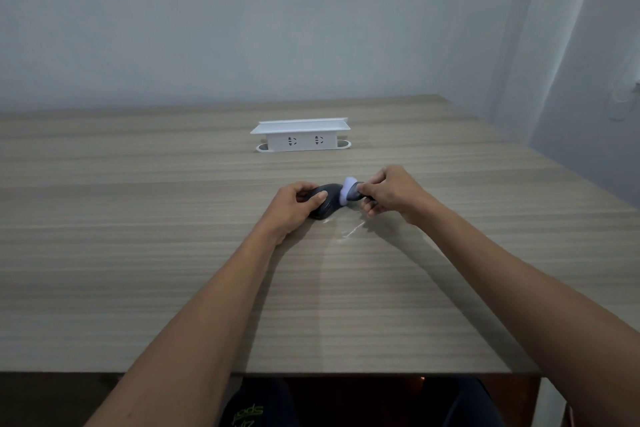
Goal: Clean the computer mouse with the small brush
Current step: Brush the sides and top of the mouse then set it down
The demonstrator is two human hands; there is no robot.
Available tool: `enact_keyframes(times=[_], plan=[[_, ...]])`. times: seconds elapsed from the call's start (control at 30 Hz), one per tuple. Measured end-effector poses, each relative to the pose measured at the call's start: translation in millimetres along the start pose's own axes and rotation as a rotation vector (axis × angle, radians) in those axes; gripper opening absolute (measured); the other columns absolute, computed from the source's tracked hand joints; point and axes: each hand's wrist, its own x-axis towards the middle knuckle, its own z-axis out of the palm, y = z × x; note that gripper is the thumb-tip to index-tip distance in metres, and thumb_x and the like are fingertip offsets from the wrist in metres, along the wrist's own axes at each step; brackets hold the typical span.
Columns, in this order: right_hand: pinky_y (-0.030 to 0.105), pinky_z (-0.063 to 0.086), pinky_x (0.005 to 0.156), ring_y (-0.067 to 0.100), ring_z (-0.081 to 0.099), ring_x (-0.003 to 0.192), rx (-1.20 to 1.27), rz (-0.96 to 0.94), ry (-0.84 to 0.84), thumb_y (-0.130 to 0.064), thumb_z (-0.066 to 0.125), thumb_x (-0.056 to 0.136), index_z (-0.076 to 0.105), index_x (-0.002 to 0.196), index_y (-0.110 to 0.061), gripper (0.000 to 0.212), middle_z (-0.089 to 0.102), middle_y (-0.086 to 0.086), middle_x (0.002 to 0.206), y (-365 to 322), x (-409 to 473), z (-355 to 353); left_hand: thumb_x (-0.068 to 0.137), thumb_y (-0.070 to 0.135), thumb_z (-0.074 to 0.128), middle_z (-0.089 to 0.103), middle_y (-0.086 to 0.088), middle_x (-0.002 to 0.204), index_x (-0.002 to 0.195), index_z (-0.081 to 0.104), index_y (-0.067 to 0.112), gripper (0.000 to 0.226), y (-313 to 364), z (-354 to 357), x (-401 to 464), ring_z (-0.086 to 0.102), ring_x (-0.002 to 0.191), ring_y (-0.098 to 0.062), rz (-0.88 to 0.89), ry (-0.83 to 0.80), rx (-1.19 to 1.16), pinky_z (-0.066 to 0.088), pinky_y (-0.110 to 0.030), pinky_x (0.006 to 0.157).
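A dark grey computer mouse (327, 206) rests on the wooden table (138, 253), tilted up on its side. My left hand (294, 206) grips it from the left, thumb across its top. My right hand (388, 192) pinches a small brush (350, 194) with a dark handle and pale bristles. The bristles press against the mouse's right side. Part of the mouse is hidden under my left fingers.
A white socket box (301, 137) with a flat lid stands farther back near the table's middle. A pale smear (351, 230) marks the wood just in front of the mouse. The wall runs behind, and the table's near edge lies above my knees.
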Motion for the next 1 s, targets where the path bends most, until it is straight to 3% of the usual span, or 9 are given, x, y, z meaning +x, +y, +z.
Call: enact_keyframes(times=[0.1, 0.23, 0.3, 0.4, 0.5, 0.67, 0.8, 1.0], plan=[[0.027, 0.054, 0.047, 0.025, 0.061, 0.050, -0.014, -0.007, -0.013, -0.003, 0.067, 0.090, 0.074, 0.087, 0.013, 0.018, 0.067, 0.023, 0.065, 1.4, -1.1, 4.1, 0.092, 0.025, 0.072, 0.070, -0.003, 0.110, 0.126, 0.066, 0.009, 0.038, -0.6, -0.3, 0.4, 0.064, 0.097, -0.012, -0.004, -0.002, -0.005, 0.048, -0.015, 0.074], [0.020, 0.052, 0.044, 0.014, 0.063, 0.044, -0.023, 0.041, -0.263, -0.009, 0.067, 0.094, 0.075, 0.091, 0.008, 0.019, 0.069, 0.016, 0.061, -3.3, -9.5, 6.1, 0.091, 0.025, 0.073, 0.071, -0.006, 0.114, 0.126, 0.066, 0.008, 0.039, -1.1, -0.8, 1.2, 0.066, 0.105, -0.016, -0.016, -0.003, -0.009, 0.051, -0.025, 0.089], [0.019, 0.052, 0.044, 0.014, 0.063, 0.044, -0.021, 0.044, -0.277, -0.010, 0.067, 0.095, 0.074, 0.094, 0.009, 0.020, 0.070, 0.017, 0.063, -4.5, -10.2, 2.8, 0.090, 0.026, 0.074, 0.072, -0.006, 0.114, 0.124, 0.067, 0.009, 0.038, -1.5, -0.1, 1.0, 0.066, 0.105, -0.016, -0.027, 0.009, -0.015, 0.052, -0.026, 0.089], [0.021, 0.050, 0.041, 0.015, 0.062, 0.042, 0.047, 0.016, -0.167, -0.009, 0.070, 0.092, 0.067, 0.082, 0.001, 0.015, 0.070, 0.017, 0.062, -4.7, -8.3, -2.6, 0.088, 0.028, 0.076, 0.071, -0.003, 0.110, 0.121, 0.067, 0.014, 0.037, -2.5, 1.9, -0.7, 0.066, 0.098, -0.013, -0.041, 0.037, -0.037, 0.051, -0.021, 0.079], [0.022, 0.046, 0.037, 0.015, 0.058, 0.037, 0.126, -0.022, -0.006, -0.008, 0.074, 0.087, 0.052, 0.084, -0.009, 0.022, 0.069, 0.017, 0.061, 0.8, -2.3, -6.4, 0.086, 0.035, 0.077, 0.072, -0.001, 0.109, 0.117, 0.068, 0.017, 0.037, -3.4, 3.6, -1.8, 0.068, 0.102, -0.017, -0.056, 0.051, -0.045, 0.053, -0.024, 0.084], [0.023, 0.046, 0.039, 0.015, 0.058, 0.038, 0.168, -0.056, 0.169, -0.011, 0.071, 0.088, 0.046, 0.099, -0.010, 0.028, 0.071, 0.019, 0.069, 12.6, 10.3, -15.0, 0.066, 0.064, 0.081, 0.065, 0.003, 0.119, 0.128, 0.062, 0.020, 0.079, -0.4, 7.1, -5.9, 0.064, 0.109, -0.013, -0.033, 0.066, 0.130, 0.054, -0.032, 0.096], [0.023, 0.049, 0.042, 0.015, 0.061, 0.042, 0.164, -0.090, 0.185, -0.014, 0.072, 0.090, 0.057, 0.098, -0.004, 0.020, 0.072, 0.015, 0.068, 20.2, 18.4, -18.2, 0.064, 0.050, 0.088, 0.061, 0.000, 0.121, 0.128, 0.061, 0.018, 0.076, -2.1, 8.4, -5.4, 0.062, 0.109, -0.014, 0.020, 0.097, 0.144, 0.054, -0.032, 0.095], [0.024, 0.050, 0.047, 0.013, 0.060, 0.047, 0.209, -0.159, 0.182, -0.018, 0.072, 0.091, 0.070, 0.090, 0.000, 0.018, 0.070, 0.012, 0.068, 30.6, 19.7, -9.7, 0.071, 0.025, 0.089, 0.062, -0.001, 0.122, 0.133, 0.058, 0.021, 0.070, -5.1, -0.2, -5.8, 0.063, 0.107, -0.010, 0.047, 0.021, 0.023, 0.051, -0.019, 0.087]])
